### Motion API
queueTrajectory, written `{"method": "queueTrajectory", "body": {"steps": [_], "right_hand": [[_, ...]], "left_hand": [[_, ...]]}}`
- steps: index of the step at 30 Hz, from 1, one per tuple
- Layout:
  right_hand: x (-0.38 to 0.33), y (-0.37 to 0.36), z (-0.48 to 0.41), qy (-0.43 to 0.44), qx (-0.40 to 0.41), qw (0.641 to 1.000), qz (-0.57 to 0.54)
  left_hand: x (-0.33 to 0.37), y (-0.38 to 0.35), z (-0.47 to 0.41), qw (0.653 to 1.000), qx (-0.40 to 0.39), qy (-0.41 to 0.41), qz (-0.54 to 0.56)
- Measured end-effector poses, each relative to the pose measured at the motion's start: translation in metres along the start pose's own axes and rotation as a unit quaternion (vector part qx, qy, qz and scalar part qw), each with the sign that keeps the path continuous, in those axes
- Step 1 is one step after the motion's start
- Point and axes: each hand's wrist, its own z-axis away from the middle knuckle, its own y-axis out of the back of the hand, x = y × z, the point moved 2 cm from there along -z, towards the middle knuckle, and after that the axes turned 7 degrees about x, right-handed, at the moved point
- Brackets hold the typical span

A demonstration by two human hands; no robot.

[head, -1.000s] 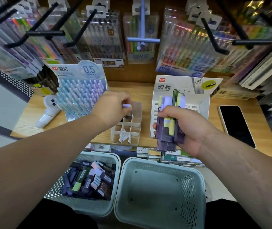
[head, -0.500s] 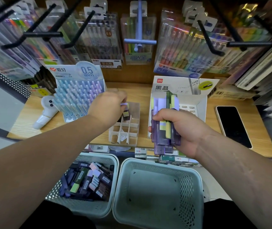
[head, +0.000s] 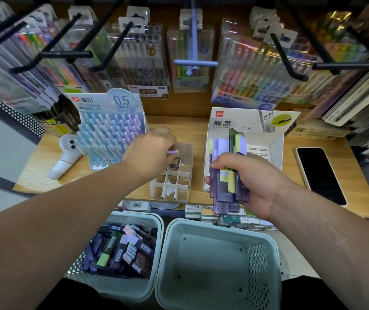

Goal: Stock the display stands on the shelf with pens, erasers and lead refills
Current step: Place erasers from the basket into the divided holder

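My left hand point(head: 150, 151) is positioned over the rear cells of the clear divided stand point(head: 175, 183) on the wooden shelf point(head: 192, 128). Its fingers are curled and pinch one small lilac-and-yellow-tipped piece point(head: 174, 152), but I cannot tell whether that piece touches the stand. My right hand point(head: 249, 182) is wrapped round a bundle of purple translucent refill cases point(head: 223, 195), held upright in front of the white lead-refill display box point(head: 270, 139). Below the shelf edge, further cases lie in the left basket point(head: 79, 264), which is just beside the right basket point(head: 212, 225).
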Motion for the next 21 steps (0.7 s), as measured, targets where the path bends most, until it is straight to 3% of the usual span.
{"method": "queueTrajectory", "body": {"steps": [8,21], "right_hand": [[-0.0002,-0.0008,-0.0012,0.013,-0.009,1.000,0.010],[0.0002,0.0004,-0.0012,0.020,-0.013,1.000,0.010]], "left_hand": [[-0.0042,0.0051,-0.0069,0.999,0.003,0.036,0.032],[-0.0021,0.0069,-0.0021,1.000,0.004,0.018,0.006]]}}
